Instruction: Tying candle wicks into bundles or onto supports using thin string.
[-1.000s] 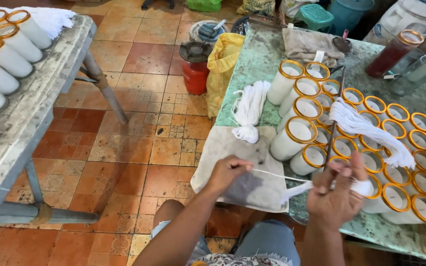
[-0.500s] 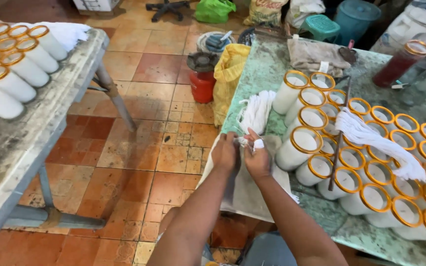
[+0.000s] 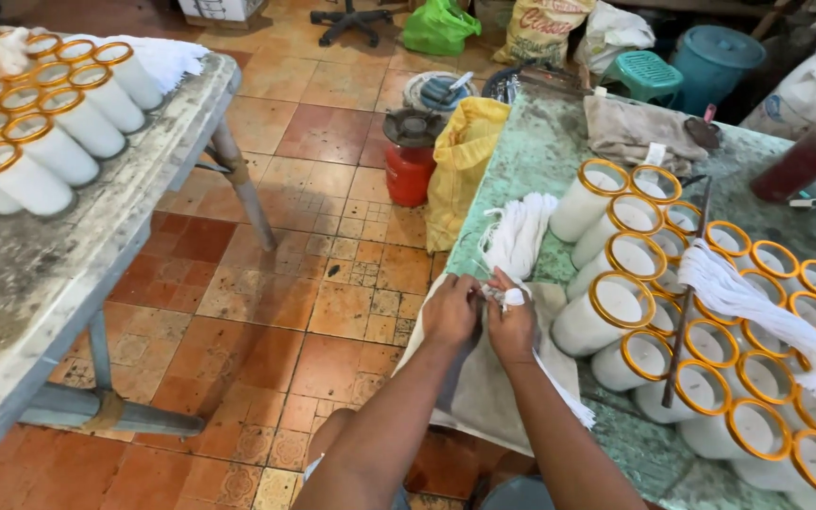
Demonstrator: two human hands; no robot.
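We pinch white string (image 3: 495,295) between our left hand (image 3: 450,310) and right hand (image 3: 512,326), both grips closed on it; glass candles (image 3: 616,307) stand just right.

Floor and furniture around your seat, daylit workshop.

You've got worn terracotta floor tiles (image 3: 304,189), some patterned, under everything. Grey weathered table (image 3: 59,274) on your left, metal legs, rough top. Green mottled table (image 3: 531,161) on your right, its near edge draped with a grey cloth (image 3: 484,378). Beyond its left edge: red gas canister (image 3: 410,156) with a yellow sack (image 3: 463,156) touching it. At the far end: teal plastic stool (image 3: 647,73), blue lidded bin (image 3: 715,52), green bag (image 3: 438,26), black chair base (image 3: 351,17).
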